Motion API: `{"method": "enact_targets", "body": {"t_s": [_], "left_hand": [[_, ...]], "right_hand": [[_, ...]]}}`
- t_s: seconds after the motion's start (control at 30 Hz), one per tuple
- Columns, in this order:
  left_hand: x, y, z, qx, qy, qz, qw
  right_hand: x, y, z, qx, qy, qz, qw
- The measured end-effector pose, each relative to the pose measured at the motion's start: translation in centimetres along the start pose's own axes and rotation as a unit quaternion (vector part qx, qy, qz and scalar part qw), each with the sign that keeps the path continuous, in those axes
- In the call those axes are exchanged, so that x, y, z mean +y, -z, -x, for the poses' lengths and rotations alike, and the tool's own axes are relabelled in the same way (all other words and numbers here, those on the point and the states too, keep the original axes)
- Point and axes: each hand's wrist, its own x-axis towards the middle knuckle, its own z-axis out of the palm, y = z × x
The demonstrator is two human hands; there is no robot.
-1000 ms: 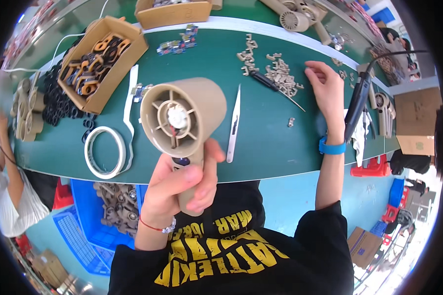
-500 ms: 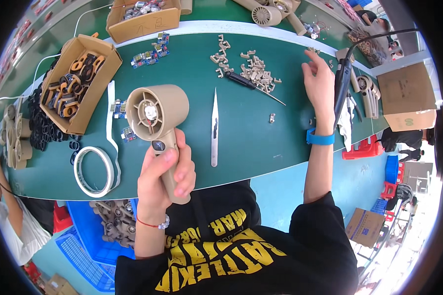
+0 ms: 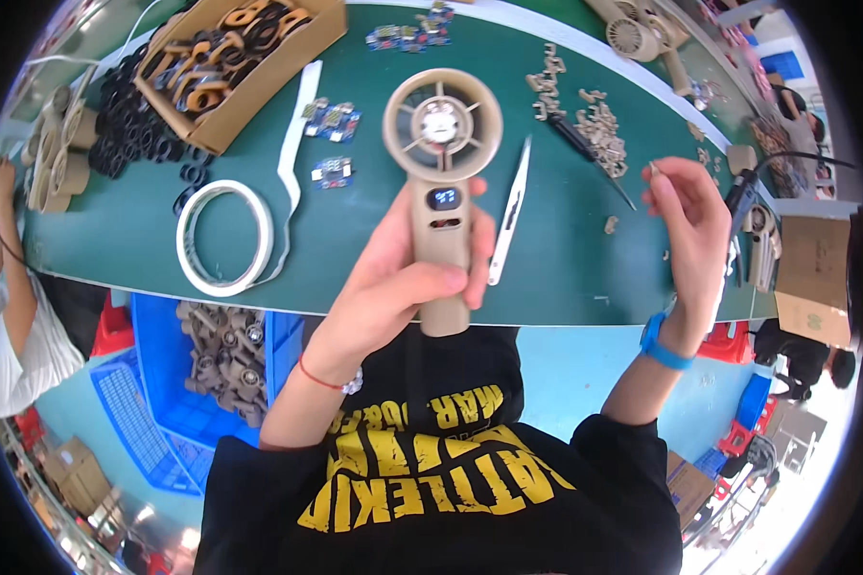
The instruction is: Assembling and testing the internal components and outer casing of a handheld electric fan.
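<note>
My left hand is wrapped round the handle of the beige plastic handheld fan, raised above the green table, round grille and small dark display facing me for a look. My right hand pinches a tiny pale part between fingertips; too small to identify. White tweezers lie flat just beside the fan. Fan's far side hidden; cardboard box of brown rings cut off at the rim.

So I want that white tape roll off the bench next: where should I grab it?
The tape roll lies flat on the green bench. Come from above, one finger inside the open ring and thumb outside, pinching its near rim; its loose strip trails from the far side.
</note>
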Motion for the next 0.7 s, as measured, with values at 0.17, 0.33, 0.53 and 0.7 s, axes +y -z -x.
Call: {"method": "enact_targets", "body": {"t_s": [0.17, 0.33, 0.53, 0.7], "left_hand": [[-0.1, 0.0, 0.0, 0.003, -0.018, 0.005, 1.000], [0.1, 0.0, 0.2, 0.017, -0.018, -0.012, 1.000], [0.1, 0.1, 0.4, 0.021, -0.019, -0.008, 1.000], [0.3, -0.1, 0.4, 0.020, -0.007, -0.028, 0.999]], "right_hand": [[-5.0, -7.0, 4.5, -0.107, 0.071, -0.045, 0.991], [-5.5, -9.7, 4.7, -0.135, 0.128, -0.055, 0.981], [-5.6, -10.6, 5.0, -0.117, 0.070, -0.144, 0.980], [-4.7, -10.2, 4.8, -0.152, 0.137, -0.113, 0.972]]}}
